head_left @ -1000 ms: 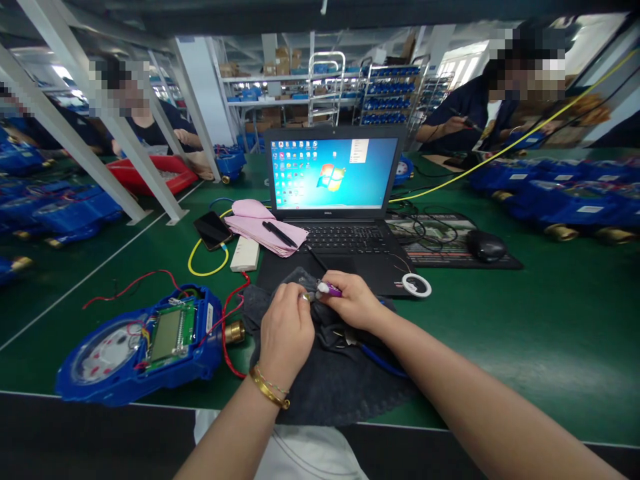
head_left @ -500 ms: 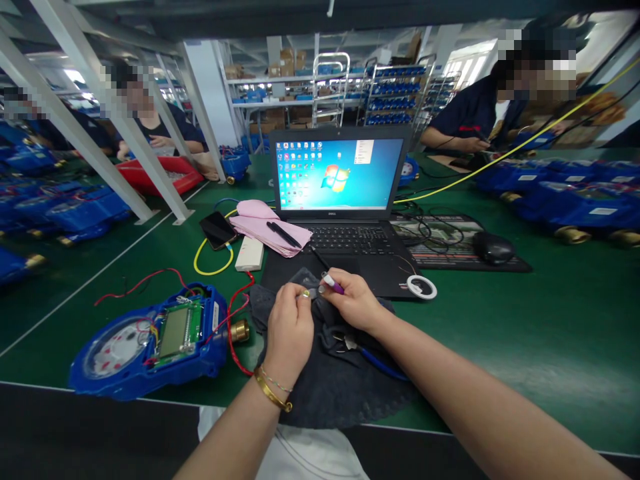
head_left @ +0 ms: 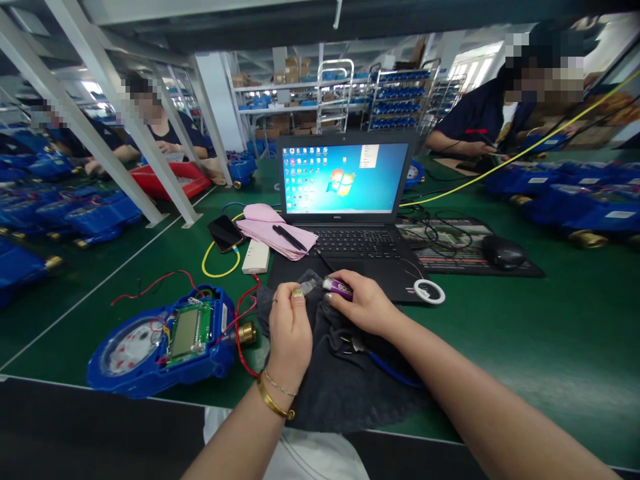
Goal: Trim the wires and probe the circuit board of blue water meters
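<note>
My left hand [head_left: 291, 327] pinches a small clear plastic piece [head_left: 309, 285], perhaps a cap, between thumb and forefinger. A small purple tube [head_left: 340, 288] with pale lettering and a whitish end is gripped in my right hand [head_left: 361, 300]. That end points left at the clear piece, with a small gap between them. Beneath both hands lies a dark grey cloth [head_left: 345, 393], partly over the front of the laptop [head_left: 285, 267]. Blue-handled pliers [head_left: 390, 367] rest on the cloth. To the left is a blue meter [head_left: 165, 347] with an exposed circuit board and display.
A pink cloth [head_left: 267, 230] with black pens lies on the laptop's left side. Nearby are a phone [head_left: 225, 232] and a white box [head_left: 257, 257]. Right are a white ring [head_left: 429, 291] and a mouse [head_left: 503, 252]. Co-workers sit beyond, among blue meters.
The purple tube and clear piece have come slightly apart, and more of both now shows. The whole view has shifted a little, moving the scene rightward.
</note>
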